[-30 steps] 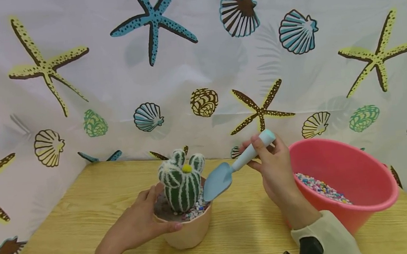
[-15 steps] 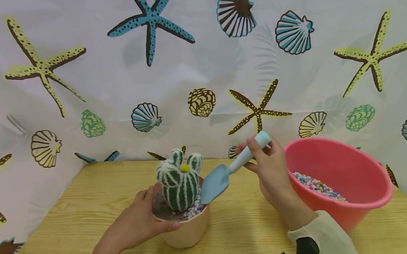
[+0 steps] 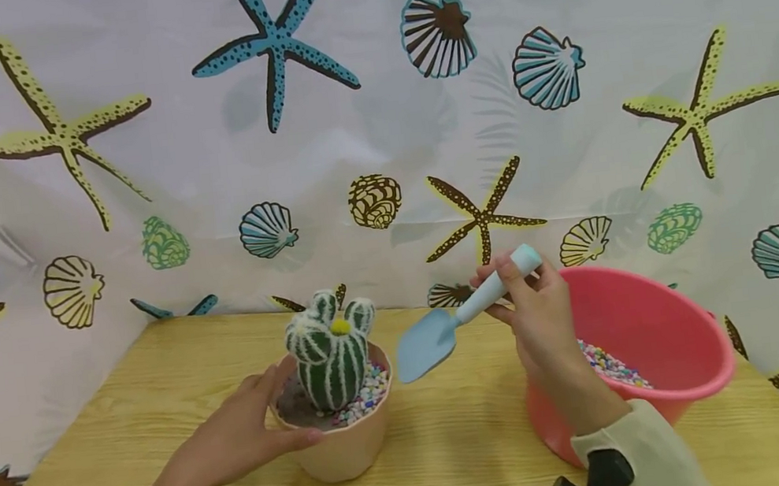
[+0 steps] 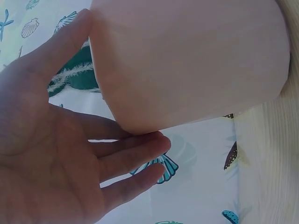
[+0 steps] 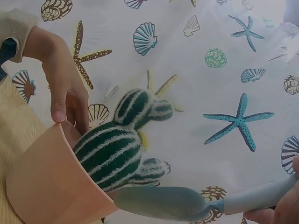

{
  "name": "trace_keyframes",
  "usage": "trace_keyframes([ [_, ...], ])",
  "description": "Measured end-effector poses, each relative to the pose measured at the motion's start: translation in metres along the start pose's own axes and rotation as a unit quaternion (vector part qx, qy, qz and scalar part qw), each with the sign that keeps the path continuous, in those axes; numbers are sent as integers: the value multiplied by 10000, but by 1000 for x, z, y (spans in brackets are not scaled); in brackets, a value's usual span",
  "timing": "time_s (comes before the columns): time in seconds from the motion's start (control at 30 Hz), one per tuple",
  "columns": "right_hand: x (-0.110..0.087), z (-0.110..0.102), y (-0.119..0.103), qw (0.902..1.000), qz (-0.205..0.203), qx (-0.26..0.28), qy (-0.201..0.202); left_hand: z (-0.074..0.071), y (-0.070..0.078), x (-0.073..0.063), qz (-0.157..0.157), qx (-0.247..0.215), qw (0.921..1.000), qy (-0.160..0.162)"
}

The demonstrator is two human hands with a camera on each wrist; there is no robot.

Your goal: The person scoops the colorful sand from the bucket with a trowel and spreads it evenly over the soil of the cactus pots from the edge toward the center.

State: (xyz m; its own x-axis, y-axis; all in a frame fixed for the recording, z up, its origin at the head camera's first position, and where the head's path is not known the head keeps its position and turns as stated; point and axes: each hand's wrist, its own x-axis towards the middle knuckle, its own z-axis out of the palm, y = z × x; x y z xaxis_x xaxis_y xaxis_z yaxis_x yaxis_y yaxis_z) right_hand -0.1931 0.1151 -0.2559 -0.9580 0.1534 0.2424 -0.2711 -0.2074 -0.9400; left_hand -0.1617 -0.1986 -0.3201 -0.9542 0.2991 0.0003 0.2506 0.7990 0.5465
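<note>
While fingers of the left hand (image 3: 240,421) clasp a pot (image 3: 343,452), those of the right hand (image 3: 543,322) clamp a trowel (image 3: 427,344), seemingly light, stiff and best held by its handle (image 3: 479,302).

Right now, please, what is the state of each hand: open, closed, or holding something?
Left hand: holding the peach pot at its rim.
Right hand: closed, holding the light blue trowel by its handle.

Two hands (image 3: 238,429) (image 3: 540,318), one trowel (image 3: 427,344), one pot (image 3: 347,449), one cactus (image 3: 335,371) (one yellow flower (image 3: 340,326)), one bucket (image 3: 654,318)
</note>
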Motion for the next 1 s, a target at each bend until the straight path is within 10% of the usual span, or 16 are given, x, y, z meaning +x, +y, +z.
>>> trace_keyframes([
  [1.0,3,-61,-33,9989,128,-117,445,-4,13,-12,-731,172,9971,160],
])
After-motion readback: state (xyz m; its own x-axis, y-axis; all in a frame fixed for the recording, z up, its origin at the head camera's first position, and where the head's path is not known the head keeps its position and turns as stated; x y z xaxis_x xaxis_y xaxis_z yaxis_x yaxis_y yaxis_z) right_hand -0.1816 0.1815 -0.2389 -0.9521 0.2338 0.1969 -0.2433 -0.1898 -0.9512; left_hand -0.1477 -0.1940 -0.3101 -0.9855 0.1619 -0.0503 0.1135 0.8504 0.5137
